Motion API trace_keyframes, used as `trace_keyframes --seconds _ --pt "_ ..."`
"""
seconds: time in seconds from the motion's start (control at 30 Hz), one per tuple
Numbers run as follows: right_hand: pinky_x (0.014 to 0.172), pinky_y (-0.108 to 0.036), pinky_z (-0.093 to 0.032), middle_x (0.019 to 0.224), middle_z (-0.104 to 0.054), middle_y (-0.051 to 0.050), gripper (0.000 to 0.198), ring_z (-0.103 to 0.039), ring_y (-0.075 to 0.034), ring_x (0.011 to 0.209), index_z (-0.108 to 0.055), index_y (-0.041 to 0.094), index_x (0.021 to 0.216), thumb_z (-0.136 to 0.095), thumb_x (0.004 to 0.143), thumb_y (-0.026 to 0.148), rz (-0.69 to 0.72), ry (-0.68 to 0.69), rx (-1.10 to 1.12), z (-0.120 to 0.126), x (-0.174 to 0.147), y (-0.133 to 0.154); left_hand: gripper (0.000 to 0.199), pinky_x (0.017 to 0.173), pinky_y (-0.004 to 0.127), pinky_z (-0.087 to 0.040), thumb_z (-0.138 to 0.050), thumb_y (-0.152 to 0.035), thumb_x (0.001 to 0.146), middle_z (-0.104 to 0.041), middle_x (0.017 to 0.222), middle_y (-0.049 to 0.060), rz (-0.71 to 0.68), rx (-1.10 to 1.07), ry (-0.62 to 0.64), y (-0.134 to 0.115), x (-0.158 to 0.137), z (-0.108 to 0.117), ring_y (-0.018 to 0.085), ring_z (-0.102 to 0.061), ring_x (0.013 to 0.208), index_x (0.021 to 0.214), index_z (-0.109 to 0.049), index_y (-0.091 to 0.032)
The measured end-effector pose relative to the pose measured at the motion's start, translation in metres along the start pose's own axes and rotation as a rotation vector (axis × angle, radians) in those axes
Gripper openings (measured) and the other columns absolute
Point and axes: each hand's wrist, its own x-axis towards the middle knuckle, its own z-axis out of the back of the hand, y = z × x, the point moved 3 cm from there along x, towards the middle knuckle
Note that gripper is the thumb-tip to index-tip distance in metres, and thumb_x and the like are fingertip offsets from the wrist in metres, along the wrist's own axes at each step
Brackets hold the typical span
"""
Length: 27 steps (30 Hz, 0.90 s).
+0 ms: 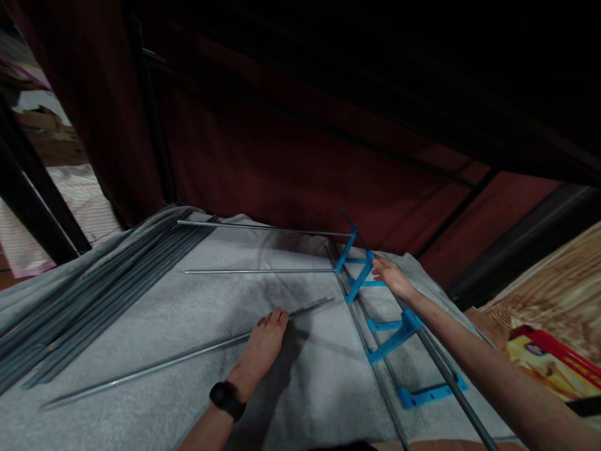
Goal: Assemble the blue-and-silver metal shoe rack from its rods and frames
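My left hand (265, 343), with a black watch on the wrist, is closed round a thin grey metal tube (178, 358) just above the grey blanket. Part of the tube is hidden under my fingers, and its end sticks out to the right. On the right side, my right hand (393, 277) grips a blue plastic bracket (360, 281) at its upper corner. That bracket belongs to a frame of long metal tubes joined by several blue brackets, among them a nearer one (392, 344). Two tubes, one of them lower (258, 271), reach leftward from the frame's far end.
A bundle of grey tubes (107, 294) lies along the left of the blanket (197, 319). Dark red cloth (263, 169) hangs behind, with dark metal posts (153, 113). At right are a wood-grain surface (554, 282) and a red and yellow package (549, 360).
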Motion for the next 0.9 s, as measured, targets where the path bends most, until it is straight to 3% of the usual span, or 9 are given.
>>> trace_keyframes --seconds 0.13,0.23,0.4,0.63,0.9 --pt "0.078 -0.031 -0.059 0.119 -0.069 -0.009 0.041 -0.068 -0.024 0.098 -0.066 0.019 0.123 -0.046 0.092 0.038 0.033 -0.017 0.027 -0.001 0.002 -0.002 0.047 0.087 0.033 -0.048 -0.037 -0.009 0.094 -0.064 0.11 0.011 -0.045 -0.021 -0.17 -0.025 0.025 0.055 0.021 -0.063 0.098 0.138 -0.048 -0.021" --pt "0.08 -0.032 -0.059 0.12 -0.069 -0.008 0.04 -0.068 -0.024 0.101 -0.067 0.02 0.121 -0.046 0.092 0.038 0.07 -0.005 0.034 -0.001 0.004 -0.006 0.042 0.078 0.033 -0.048 -0.037 -0.027 0.1 -0.065 0.101 0.009 -0.064 -0.026 -0.212 -0.04 0.049 0.074 0.023 -0.064 0.091 0.14 -0.048 -0.027" --pt "0.083 -0.032 -0.059 0.122 -0.068 -0.008 0.041 -0.068 -0.023 0.103 -0.065 0.02 0.124 -0.046 0.093 0.039 0.095 0.015 0.042 -0.001 0.009 -0.013 0.036 0.071 0.03 -0.045 -0.035 -0.027 0.101 -0.065 0.095 0.007 -0.098 -0.066 -0.176 -0.048 0.08 0.069 0.021 -0.065 0.085 0.13 -0.056 -0.027" --pt "0.083 -0.032 -0.06 0.115 -0.071 -0.007 0.039 -0.069 -0.023 0.098 -0.067 0.019 0.121 -0.048 0.092 0.037 0.094 0.01 0.039 -0.001 0.009 -0.012 0.037 0.068 0.028 -0.044 -0.029 -0.033 0.103 -0.065 0.097 0.007 -0.127 -0.091 -0.174 -0.048 0.094 0.071 0.019 -0.065 0.082 0.123 -0.059 -0.027" --pt "0.084 -0.034 -0.06 0.128 -0.065 -0.009 0.043 -0.068 -0.025 0.104 -0.063 0.018 0.129 -0.046 0.094 0.036 0.056 0.005 0.035 -0.001 0.005 -0.007 0.039 0.068 0.029 -0.044 -0.029 -0.03 0.103 -0.064 0.098 0.006 -0.16 -0.044 -0.196 -0.045 0.1 0.069 0.019 -0.065 0.082 0.134 -0.053 -0.029"
